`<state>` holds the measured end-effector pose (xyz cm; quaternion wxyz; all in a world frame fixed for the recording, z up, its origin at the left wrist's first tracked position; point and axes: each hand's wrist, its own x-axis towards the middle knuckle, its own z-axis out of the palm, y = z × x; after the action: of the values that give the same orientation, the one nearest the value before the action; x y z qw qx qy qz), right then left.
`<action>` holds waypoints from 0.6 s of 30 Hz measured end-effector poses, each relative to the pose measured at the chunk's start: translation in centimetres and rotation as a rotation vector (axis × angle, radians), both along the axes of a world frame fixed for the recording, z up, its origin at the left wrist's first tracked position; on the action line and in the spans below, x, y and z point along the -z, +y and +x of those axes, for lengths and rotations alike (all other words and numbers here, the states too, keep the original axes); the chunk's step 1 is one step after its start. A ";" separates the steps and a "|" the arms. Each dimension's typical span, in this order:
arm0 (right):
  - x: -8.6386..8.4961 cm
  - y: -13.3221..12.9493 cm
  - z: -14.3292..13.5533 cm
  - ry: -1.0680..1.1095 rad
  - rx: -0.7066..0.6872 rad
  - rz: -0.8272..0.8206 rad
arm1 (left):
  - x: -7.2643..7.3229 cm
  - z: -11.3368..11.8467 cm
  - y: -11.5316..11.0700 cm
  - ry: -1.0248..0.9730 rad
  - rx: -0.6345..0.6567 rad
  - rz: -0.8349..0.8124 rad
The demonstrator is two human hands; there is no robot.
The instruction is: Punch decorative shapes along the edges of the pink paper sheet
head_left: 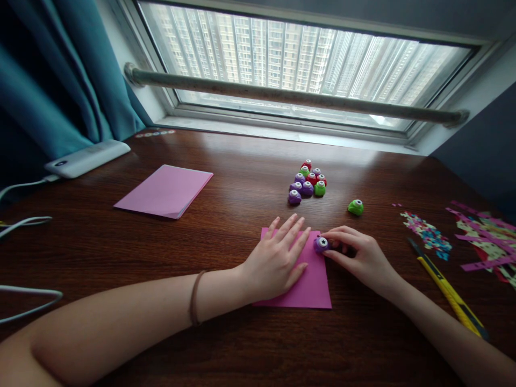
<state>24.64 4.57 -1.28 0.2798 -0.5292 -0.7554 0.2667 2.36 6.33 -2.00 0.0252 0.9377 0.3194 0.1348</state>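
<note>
Your left hand (276,263) lies flat, fingers slightly spread, on the pink paper sheet (314,287), seemingly so the smooth sheet cannot slide. Your right hand (371,263) pinches a purple craft punch (322,244) from the side at the sheet's upper right edge, leaving its round white button with a dark star uncovered. It looks as though the edge may sit in the punch's slot, but your view hides that. Beyond, on the glossy, wood-grained worktop (161,252), rounded plastic punches (307,187) cluster within reach, a green punch (356,207) apart. To your right, the slim yellow utility knife (449,294) lies beside tiny loose paper cutouts (433,236) and, farther right, thin, tangled paper strips (481,242).
</note>
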 end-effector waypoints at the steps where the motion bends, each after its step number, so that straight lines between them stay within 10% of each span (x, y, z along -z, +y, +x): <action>1: 0.0 0.0 0.0 -0.004 0.007 0.001 | 0.0 0.0 0.0 -0.001 -0.002 0.002; 18: 0.4 -0.1 -0.1 -0.001 0.022 0.015 | -0.2 0.0 -0.1 0.007 -0.010 -0.027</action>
<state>24.51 4.49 -1.72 0.2864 -0.5353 -0.7517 0.2577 2.40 6.22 -1.82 0.0362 0.9362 0.3257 0.1272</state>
